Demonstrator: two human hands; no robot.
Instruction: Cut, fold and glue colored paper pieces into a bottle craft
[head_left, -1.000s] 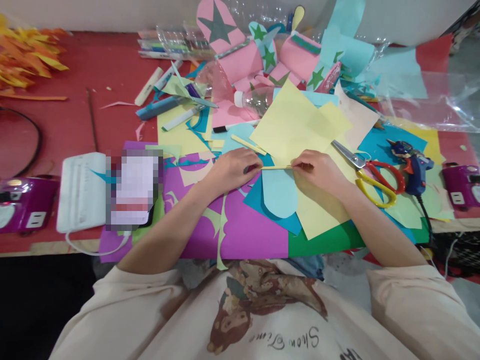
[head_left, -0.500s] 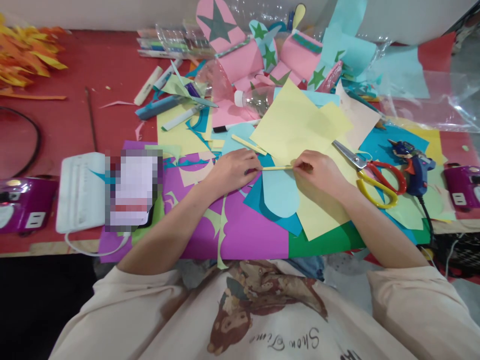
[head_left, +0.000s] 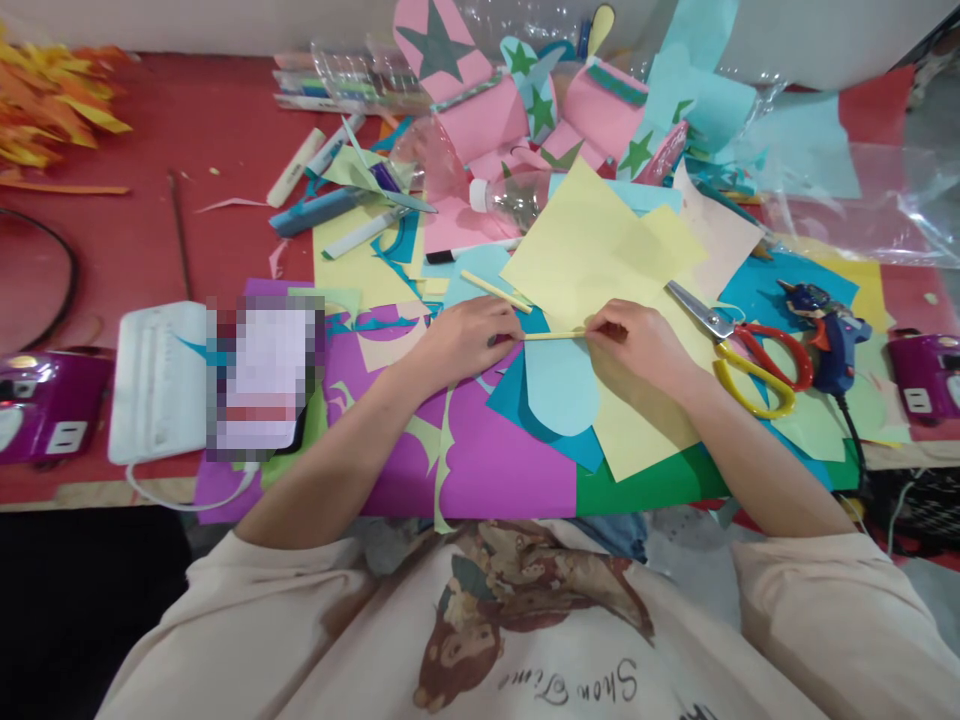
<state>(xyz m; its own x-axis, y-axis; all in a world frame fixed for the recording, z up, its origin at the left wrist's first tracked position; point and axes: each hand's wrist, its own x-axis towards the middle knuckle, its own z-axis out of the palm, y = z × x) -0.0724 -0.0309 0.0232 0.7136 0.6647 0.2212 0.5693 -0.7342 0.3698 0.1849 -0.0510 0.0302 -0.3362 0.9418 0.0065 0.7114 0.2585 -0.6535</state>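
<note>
1. Strip (head_left: 556,336), pale yellow and narrow, is held almost level between both hands, center of frame.
2. Left grip (head_left: 474,335): fingers are bunched, left end of strip is pinched.
3. Right grip (head_left: 632,340): thumb and fingers are brought together on right end of strip. Exact finger gap can't be told for either hand.
4. Light-blue piece (head_left: 562,395), round-ended, is seen just below strip, laid over darker blue sheet (head_left: 516,395). Whether it is touched by strip can't be told.
5. Yellow sheet (head_left: 600,235) is spread from upper center down under right hand. Second strip (head_left: 495,291) is laid at a slant just above left hand.
6. Purple sheet (head_left: 510,460) and green sheet (head_left: 645,478) are placed along front edge of red worktop (head_left: 135,230), lower center.
7. Right of center: scissors (head_left: 724,328) are laid with blades toward upper left; glue gun (head_left: 831,345) is placed beside the handles.
8. Left side: white box (head_left: 161,385) is set next to phone-like item (head_left: 266,370), which is pixelated.
9. Upper center: clear bottle (head_left: 517,203) is laid on its side, partly covered by yellow sheet; pink paper shapes (head_left: 484,125) are piled behind.
10. Upper left: orange-yellow fringe (head_left: 56,105) is heaped.
</note>
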